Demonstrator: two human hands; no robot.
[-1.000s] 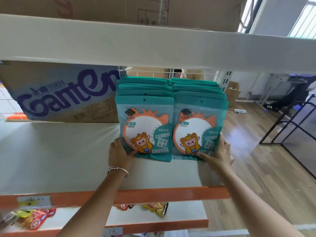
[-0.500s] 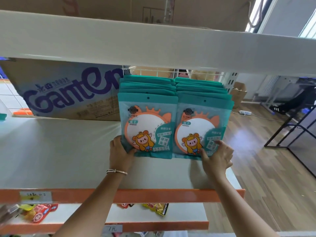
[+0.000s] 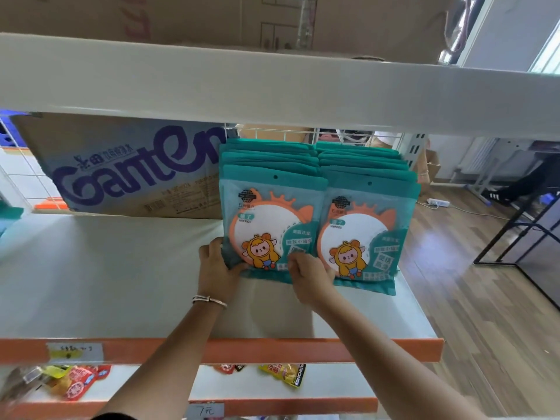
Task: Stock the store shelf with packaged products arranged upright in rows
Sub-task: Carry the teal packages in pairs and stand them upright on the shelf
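Nearest, at 6 o'clock, a lower white shelf [image 3: 242,386] carries red and yellow snack packets [image 3: 75,383] toward 7 o'clock and a yellow wrapped snack [image 3: 285,374] near the middle. A handwritten price tag [image 3: 206,410] sits on its orange edge.

Above it runs the orange front lip [image 3: 272,348] of the white shelf board [image 3: 106,283], with a taped paper label [image 3: 74,351] at 8 o'clock. Both forearms reach over that lip.

The left hand [image 3: 216,268], a thin metal bracelet [image 3: 209,300] on its wrist, has its grip closed round the lower left corner of the front teal plastic pack [image 3: 269,225]. The pack is printed with a cartoon child and an orange-rimmed white disc marked MIRROR. The right hand [image 3: 312,277] sits just to the 3 o'clock side, its grip curled onto the same pack's lower right corner, where it meets the neighbouring row.

That pack stands upright on the board at the head of the left row of teal packs [image 3: 269,160]. The right row of teal packs [image 3: 363,165] stands against it at 3 o'clock, also upright.

Farther back at 10 o'clock, a brown cardboard box with purple Ganten lettering [image 3: 121,168] lies on the same board, just beside the left row. White wire mesh [image 3: 333,134] rises behind both rows at 12 o'clock.

Overhead, an upper white shelf [image 3: 242,80] crosses the view with a brown carton [image 3: 212,19] on top. Off at 3 o'clock lie a wooden floor [image 3: 485,298], a black metal frame [image 3: 521,231] and a white power strip [image 3: 438,202].
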